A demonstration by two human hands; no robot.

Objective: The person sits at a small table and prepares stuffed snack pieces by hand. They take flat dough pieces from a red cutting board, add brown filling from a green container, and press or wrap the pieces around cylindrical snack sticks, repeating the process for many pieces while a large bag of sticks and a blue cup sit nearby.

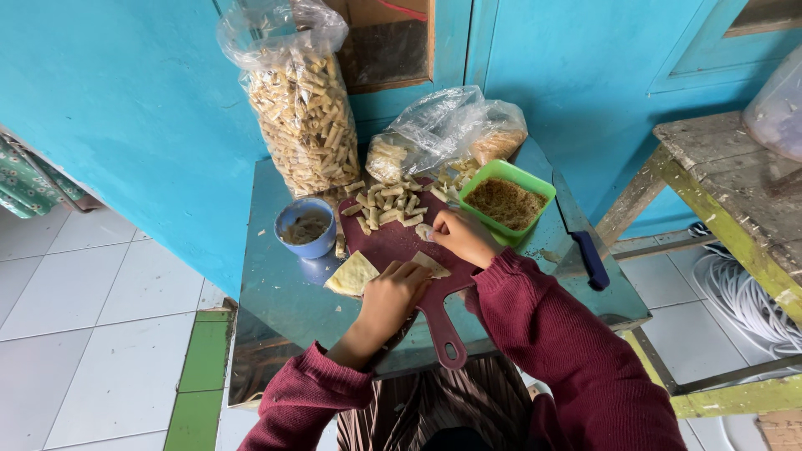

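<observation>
A dark red cutting board (pixel 393 244) with a handle lies on a shiny metal table (pixel 284 301). My left hand (pixel 391 298) presses down on a thin pale dough sheet (pixel 433 265) on the board. My right hand (pixel 462 235) pinches a small pale roll (pixel 424 231) at the board's right side. A stack of pale square dough sheets (pixel 352 274) lies at the board's left edge. Several finished small rolls (pixel 386 205) are piled at the board's far end. A green square tub (pixel 507 200) of brown crumbly filling stands just right of my right hand.
A blue bowl (pixel 305 226) with a pale liquid stands left of the board. A tall clear bag of rolls (pixel 302 104) and another plastic bag (pixel 443 132) lean on the turquoise wall. A blue-handled knife (pixel 591 259) lies at the table's right edge. A worn wooden bench (pixel 735 200) stands to the right.
</observation>
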